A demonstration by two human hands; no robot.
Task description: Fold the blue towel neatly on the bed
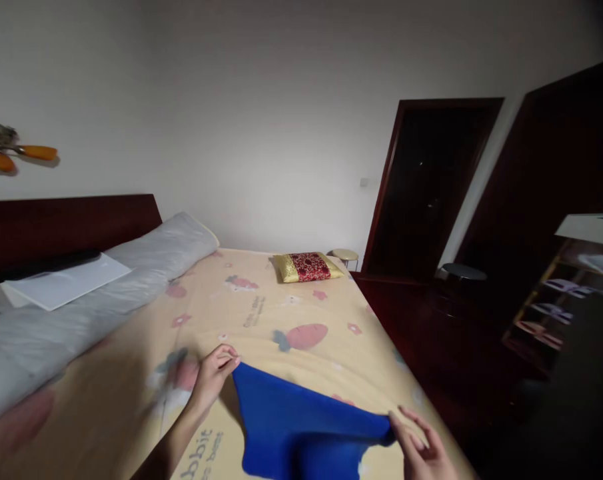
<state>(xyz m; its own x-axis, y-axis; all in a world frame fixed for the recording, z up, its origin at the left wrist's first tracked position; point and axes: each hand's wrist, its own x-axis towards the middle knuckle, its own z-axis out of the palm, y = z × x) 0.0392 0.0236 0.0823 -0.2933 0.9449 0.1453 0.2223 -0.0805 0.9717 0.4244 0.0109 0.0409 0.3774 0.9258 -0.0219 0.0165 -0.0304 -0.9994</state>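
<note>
A piece of plain blue fabric [291, 413] is stretched over the near part of the bed, its lower edge cut off by the picture. My left hand [218, 373] pinches its upper left corner between thumb and fingers. At the upper right corner, my right hand [424, 443] grips the cloth, which bunches dark beside the thumb. The top edge runs taut between both hands, sloping down to the right. What kind of item the fabric is, I cannot tell.
Below the fabric spreads a cream bed sheet [261, 313] with carrot prints. A gold and red pillow [308, 267] lies at the far edge, and a rolled grey quilt [146, 257] along the headboard [71, 223]. Stools [464, 272] and a shoe rack [556, 293] stand right.
</note>
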